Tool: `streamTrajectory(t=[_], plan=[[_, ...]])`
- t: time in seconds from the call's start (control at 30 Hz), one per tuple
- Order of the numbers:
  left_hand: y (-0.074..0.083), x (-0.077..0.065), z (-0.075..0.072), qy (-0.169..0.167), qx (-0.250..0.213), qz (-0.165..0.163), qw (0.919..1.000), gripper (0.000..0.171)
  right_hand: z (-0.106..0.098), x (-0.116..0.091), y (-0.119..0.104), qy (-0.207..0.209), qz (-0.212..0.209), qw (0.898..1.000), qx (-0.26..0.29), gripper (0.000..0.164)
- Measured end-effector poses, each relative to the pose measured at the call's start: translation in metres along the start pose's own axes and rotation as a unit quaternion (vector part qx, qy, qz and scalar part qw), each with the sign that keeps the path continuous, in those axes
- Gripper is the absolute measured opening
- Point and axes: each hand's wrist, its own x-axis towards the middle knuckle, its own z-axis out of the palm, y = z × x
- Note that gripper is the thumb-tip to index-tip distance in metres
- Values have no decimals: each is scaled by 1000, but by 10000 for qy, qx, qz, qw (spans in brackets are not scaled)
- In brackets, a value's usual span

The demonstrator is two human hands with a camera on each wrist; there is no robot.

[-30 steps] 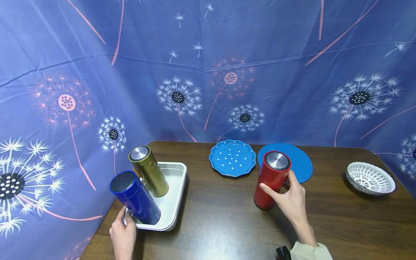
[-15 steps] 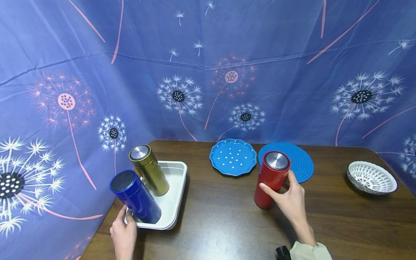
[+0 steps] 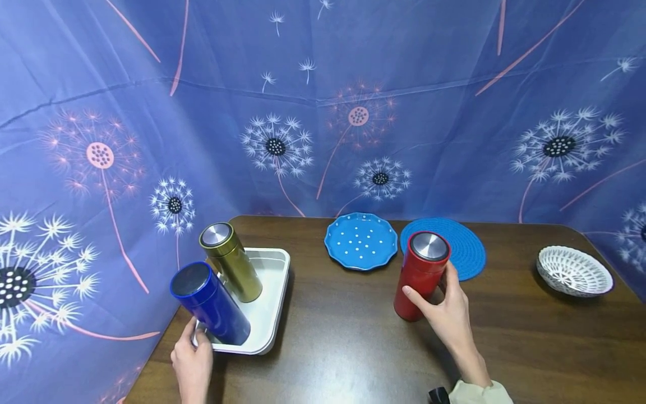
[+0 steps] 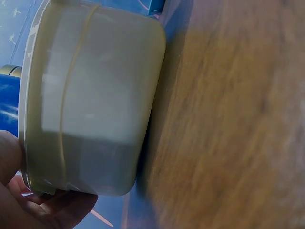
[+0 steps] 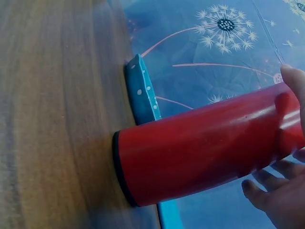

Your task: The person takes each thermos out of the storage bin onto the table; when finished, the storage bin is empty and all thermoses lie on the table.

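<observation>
A tall red cylindrical flask with a brushed-metal lid (image 3: pixel 423 278) is grasped near its upper part by the right hand (image 3: pixel 451 320), its thumb and fingers on opposite sides, over the brown wooden bench (image 3: pixel 338 342). The near rim of a white rectangular plastic tub (image 3: pixel 267 286) is pinched by the left hand (image 3: pixel 192 359). In the head view, a blue cylindrical flask with a dark lid (image 3: pixel 214 306) and a gold cylindrical flask with a metal lid (image 3: pixel 234 266) are seen standing inside the tub; from the left wrist, its outer wall is shown instead, crossed by a thin rib (image 4: pixel 66 95). A black base ring (image 5: pixel 123 169) is revealed on the red flask only by the right wrist view, whereas its lid is shown only from the head. Its long axis is held about upright, lid uppermost, base toward the bench; whether the base is touching the wood cannot be told for sure. Behind it, a round blue woven mat (image 3: pixel 466 247) is partly covered from sight.
</observation>
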Motion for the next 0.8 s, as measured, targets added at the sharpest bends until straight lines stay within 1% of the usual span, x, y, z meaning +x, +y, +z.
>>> streamTrajectory(t=[0.13,0.23,0.43,0.67,0.73,0.8], plan=[[2,2,1,33,-56,59,10000,38,-1,-3,-2,109,-37,9998,146,100],[3,2,2,52,-150,98,9998,37,-4,-8,-3,118,23,9999,67,105],[0,2,4,120,-216,181,9995,37,-11,-22,-5,122,94,9998,-137,107],[-1,2,4,209,-250,236,9992,36,-14,-44,-4,229,-266,9994,-8,110],[-1,1,4,195,-249,223,9993,36,-13,-52,-5,256,-299,9992,-2,110],[-2,1,4,175,-252,224,9993,36,-13,-61,-5,273,-245,9993,-45,109]])
